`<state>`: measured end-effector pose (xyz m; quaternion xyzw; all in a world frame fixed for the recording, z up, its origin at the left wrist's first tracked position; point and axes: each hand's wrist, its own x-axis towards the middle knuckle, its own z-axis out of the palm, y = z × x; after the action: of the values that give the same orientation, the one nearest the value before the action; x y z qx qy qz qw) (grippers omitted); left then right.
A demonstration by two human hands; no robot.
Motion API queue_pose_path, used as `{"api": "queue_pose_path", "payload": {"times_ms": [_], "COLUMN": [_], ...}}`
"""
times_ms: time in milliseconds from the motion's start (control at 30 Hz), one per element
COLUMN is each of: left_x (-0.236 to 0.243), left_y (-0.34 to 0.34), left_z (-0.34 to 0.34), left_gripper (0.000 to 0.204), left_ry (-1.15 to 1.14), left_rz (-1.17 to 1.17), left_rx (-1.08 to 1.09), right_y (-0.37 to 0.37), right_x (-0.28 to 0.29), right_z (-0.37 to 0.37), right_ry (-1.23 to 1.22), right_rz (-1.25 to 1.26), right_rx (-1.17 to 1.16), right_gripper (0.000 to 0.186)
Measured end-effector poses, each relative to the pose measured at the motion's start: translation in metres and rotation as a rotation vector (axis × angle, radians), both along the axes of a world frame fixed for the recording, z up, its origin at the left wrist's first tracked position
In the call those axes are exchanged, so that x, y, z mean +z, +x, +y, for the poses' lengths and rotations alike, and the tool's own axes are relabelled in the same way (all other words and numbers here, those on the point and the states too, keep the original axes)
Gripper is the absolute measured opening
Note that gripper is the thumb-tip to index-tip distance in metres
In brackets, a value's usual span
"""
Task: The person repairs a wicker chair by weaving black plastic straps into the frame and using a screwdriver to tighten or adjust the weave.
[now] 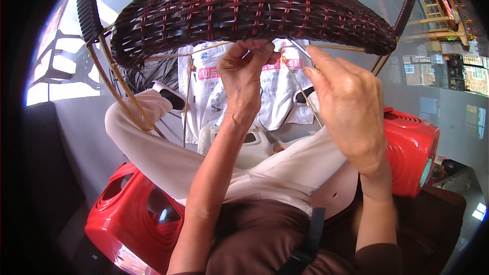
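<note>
A dark brown wicker chair (pixel 239 18), woven from glossy strips with red ones showing between, spans the top of the view. Under its near rim, my left hand (pixel 244 69) has its fingers pinched together against the weave; what lies between the fingertips is hidden. To its right, my right hand (pixel 351 104) is closed around a thin metal tool (pixel 299 46), perhaps an awl. Its shaft points up and left to the chair's rim, just right of my left fingertips. The tool's handle is covered by my palm.
Light cane poles (pixel 114 74) run down from the chair on both sides. Behind hangs a white printed sack (pixel 214 97), beside a bundle of dark strips (pixel 158 74). Red plastic stools (pixel 135 219) flank my legs, and a white plastic stool (pixel 244 155) stands between them. Bamboo furniture (pixel 433 10) is at far right.
</note>
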<state>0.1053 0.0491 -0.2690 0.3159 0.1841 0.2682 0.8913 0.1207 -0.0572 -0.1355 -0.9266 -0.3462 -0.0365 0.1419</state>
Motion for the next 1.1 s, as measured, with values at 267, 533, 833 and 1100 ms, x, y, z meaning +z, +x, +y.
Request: {"api": "queue_pose_path", "payload": {"times_ms": [267,533,833,1100], "left_x": [-0.003,-0.004,-0.003,-0.005], "left_y": [0.002,0.002,0.000,0.003], "left_z": [0.001,0.004,0.002,-0.003], "left_gripper": [0.009,0.010,0.010,0.011], "left_ry": [0.037,0.101,0.004,0.011], "left_rz": [-0.025,0.003,-0.036,-0.052], "left_rx": [-0.041,-0.056,-0.068,-0.038], "right_y": [0.056,0.086,0.076,0.093], "right_x": [0.011,0.005,0.025,0.033], "right_z": [-0.026,-0.032,-0.027,-0.024], "right_ry": [0.139,0.220,0.033,0.010], "right_rz": [0.388,0.579,0.440,0.644], "right_rx": [0.241,0.390,0.358,0.356], "right_gripper": [0.023,0.025,0.027,0.026]}}
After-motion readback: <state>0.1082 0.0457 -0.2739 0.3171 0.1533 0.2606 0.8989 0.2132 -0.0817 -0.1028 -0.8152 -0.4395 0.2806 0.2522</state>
